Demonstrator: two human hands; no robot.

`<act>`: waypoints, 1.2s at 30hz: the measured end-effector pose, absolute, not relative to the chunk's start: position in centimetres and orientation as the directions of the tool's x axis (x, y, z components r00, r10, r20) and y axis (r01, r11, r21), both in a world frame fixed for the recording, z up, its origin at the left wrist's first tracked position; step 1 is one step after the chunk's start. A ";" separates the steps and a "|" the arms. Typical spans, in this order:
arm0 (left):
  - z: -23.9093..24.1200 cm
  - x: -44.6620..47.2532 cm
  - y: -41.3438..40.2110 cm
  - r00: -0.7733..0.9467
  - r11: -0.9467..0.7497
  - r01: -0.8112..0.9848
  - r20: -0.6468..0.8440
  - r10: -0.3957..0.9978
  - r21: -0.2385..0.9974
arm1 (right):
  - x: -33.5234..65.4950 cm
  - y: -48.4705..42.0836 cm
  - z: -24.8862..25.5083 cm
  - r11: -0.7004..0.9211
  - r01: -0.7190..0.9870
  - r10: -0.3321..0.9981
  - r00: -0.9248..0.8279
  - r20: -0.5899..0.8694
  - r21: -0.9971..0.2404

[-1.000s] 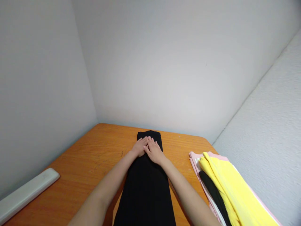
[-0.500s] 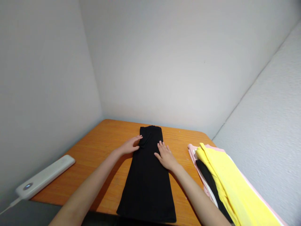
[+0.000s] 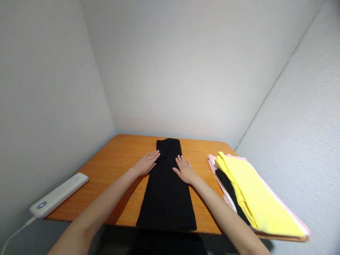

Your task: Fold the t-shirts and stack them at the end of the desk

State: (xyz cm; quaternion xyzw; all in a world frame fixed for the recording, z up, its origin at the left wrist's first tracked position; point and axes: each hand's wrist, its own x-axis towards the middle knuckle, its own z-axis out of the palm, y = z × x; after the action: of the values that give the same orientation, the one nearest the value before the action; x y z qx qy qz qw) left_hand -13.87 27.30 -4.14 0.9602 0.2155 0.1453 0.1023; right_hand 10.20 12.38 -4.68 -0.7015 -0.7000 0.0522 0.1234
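Observation:
A black garment [image 3: 168, 198], folded into a long narrow shape, lies lengthwise on the wooden table, its wider end at the front edge. Its exact kind I cannot tell. My left hand [image 3: 147, 163] rests flat across the garment's left edge, near a small crease in the upper part. On the right edge, at about the same height, my right hand [image 3: 185, 171] lies with its fingers spread over the cloth. Neither hand grips anything.
A stack of folded clothes, with a yellow one [image 3: 255, 194] on top and pink, white and black ones beneath, lies at the table's right. A white power bank [image 3: 60, 194] with a cable sits at the left edge. Walls border the wooden table [image 3: 124, 152].
My left hand has flattened onto the garment's left edge, and the crease there looks smaller. My right hand stays on the right edge. The view has shifted slightly.

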 end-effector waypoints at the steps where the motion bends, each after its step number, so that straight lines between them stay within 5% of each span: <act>1: -3.4 -14.4 26.3 0.866 -0.895 0.381 0.251 0.433 0.231 | 10.2 11.6 -4.3 0.035 0.963 0.993 -0.003 0.119 -0.268; 10: 0.1 -21.9 15.8 0.990 -0.937 0.144 -0.035 0.140 0.317 | 9.2 0.2 -1.8 0.273 0.880 0.959 -0.280 0.038 -0.389; 14: -0.5 -23.4 12.6 0.987 -0.928 0.160 -0.076 0.143 0.338 | 9.0 -3.5 -1.6 0.272 0.884 0.956 -0.294 0.000 -0.380; 18: -2.6 -23.7 10.2 0.969 -0.944 0.245 -0.077 0.233 0.221 | 8.6 -6.2 -2.0 0.308 0.878 0.943 -0.333 -0.007 -0.368; 25: -4.6 -24.1 8.7 0.968 -0.952 0.252 -0.037 0.249 0.173 | 7.4 -8.0 -4.8 0.272 0.922 0.958 -0.234 0.163 -0.276; 30: -2.3 -24.6 7.7 0.961 -0.902 0.082 0.206 0.184 0.425 | 6.8 -9.1 -3.7 0.344 0.844 0.934 -0.263 0.241 -0.411; 36: -1.6 -24.7 6.8 0.837 -0.697 0.060 0.344 0.426 0.715 | 5.9 -10.0 -2.9 0.457 0.587 0.874 -0.155 0.461 -0.668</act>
State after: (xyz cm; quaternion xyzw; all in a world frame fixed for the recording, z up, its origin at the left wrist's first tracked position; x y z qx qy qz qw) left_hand -24.65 6.77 -1.57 0.8863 0.1371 0.2505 0.3645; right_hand 5.90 -9.99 -2.89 -0.4930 -0.7407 0.1690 0.4239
